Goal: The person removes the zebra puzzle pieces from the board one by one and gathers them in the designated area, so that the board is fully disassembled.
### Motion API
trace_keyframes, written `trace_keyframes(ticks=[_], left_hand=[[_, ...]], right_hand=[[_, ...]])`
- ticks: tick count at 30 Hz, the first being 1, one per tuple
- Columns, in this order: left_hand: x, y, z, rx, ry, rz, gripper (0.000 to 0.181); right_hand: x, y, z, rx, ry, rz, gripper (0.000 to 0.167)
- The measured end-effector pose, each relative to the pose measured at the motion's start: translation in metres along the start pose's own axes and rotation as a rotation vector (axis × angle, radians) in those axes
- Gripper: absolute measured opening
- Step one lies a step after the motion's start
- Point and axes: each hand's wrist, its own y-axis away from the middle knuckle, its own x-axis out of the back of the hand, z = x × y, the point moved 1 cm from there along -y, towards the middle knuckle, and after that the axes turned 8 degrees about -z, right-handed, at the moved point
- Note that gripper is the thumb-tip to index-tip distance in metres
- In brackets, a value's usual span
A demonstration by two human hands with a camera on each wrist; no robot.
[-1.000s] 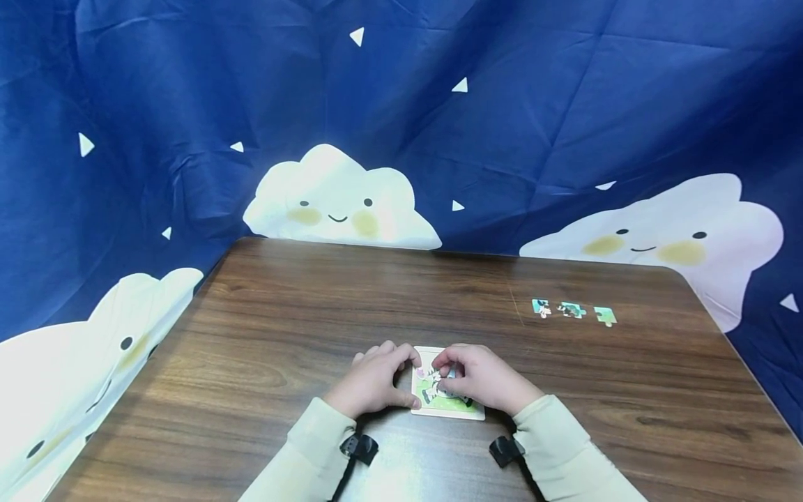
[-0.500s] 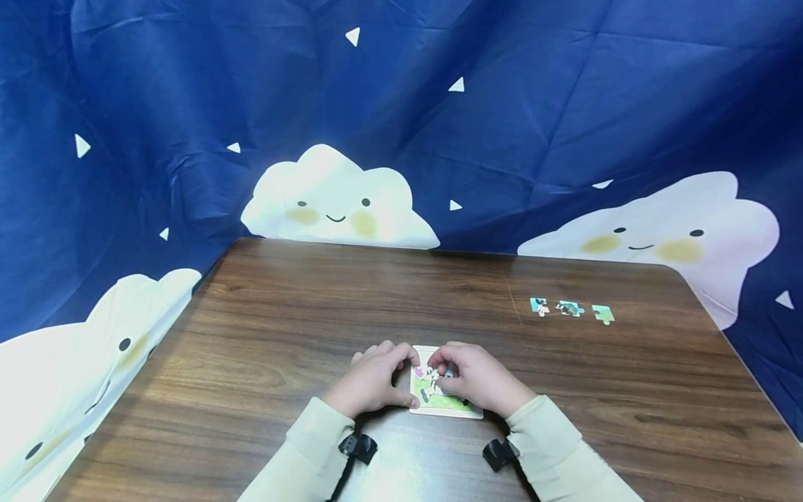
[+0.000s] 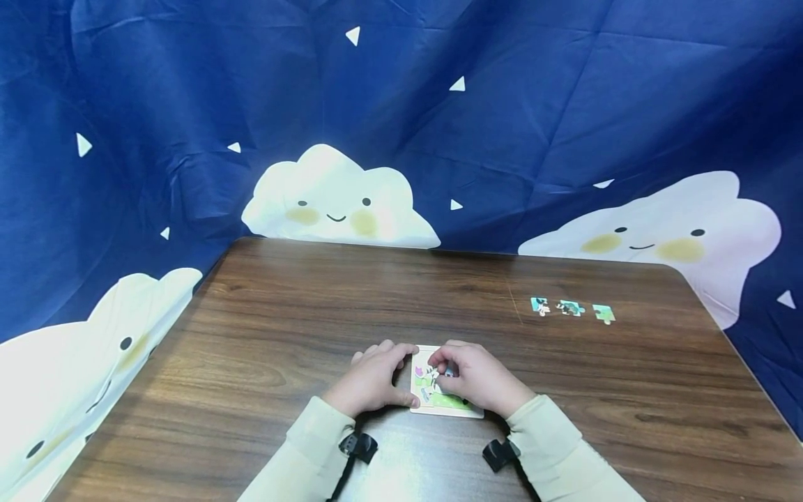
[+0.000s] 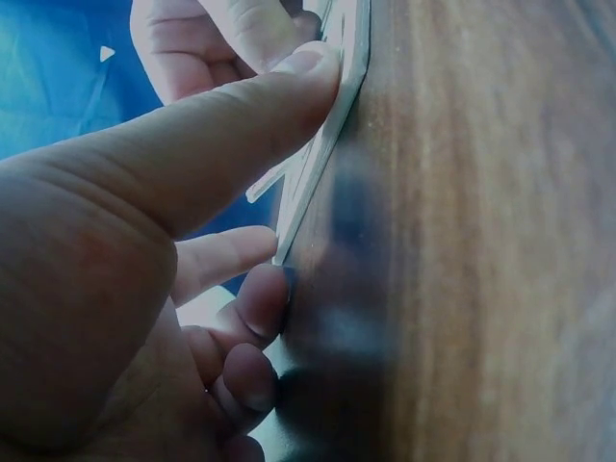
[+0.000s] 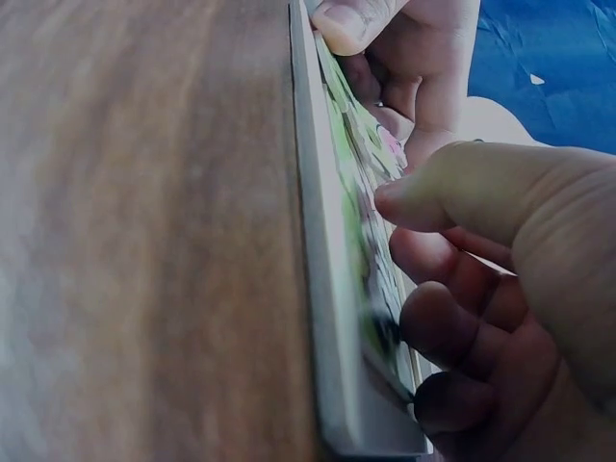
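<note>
A small puzzle board [image 3: 461,413] with a pale frame and a cow-like picture on green lies between the hands. My left hand [image 3: 371,382] holds its left side, thumb at the near corner and index finger at the far one. Curled over the picture, my right hand [image 3: 482,378] pinches at a puzzle piece that its fingers mostly hide. In the right wrist view, the right thumb [image 5: 462,192] touches the picture, and green pieces [image 5: 339,82] stand tilted above the frame [image 5: 322,289] beside the left thumb. Also tilted off the board is an edge [image 4: 265,181] in the left wrist view.
Three loose puzzle pieces lie in a row at the back right of the wooden table [image 3: 301,307]: one blue [image 3: 539,305], one dark and teal [image 3: 571,308], one green [image 3: 603,314]. Behind the table hangs a blue cloth [image 3: 401,84] with clouds.
My right hand has shifted slightly left over the board. Pieces at the board's left side have changed position and look tilted. The left index finger has straightened a little at the far corner.
</note>
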Motion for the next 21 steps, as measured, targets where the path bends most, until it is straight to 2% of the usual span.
trace_keyframes(ticks=[21], left_hand=[[0.0017,0.0016,0.0038,0.016,0.002,-0.013,0.083]], right_hand=[[-0.0006,-0.0006,-0.0036,-0.027,0.045,0.031,0.019]])
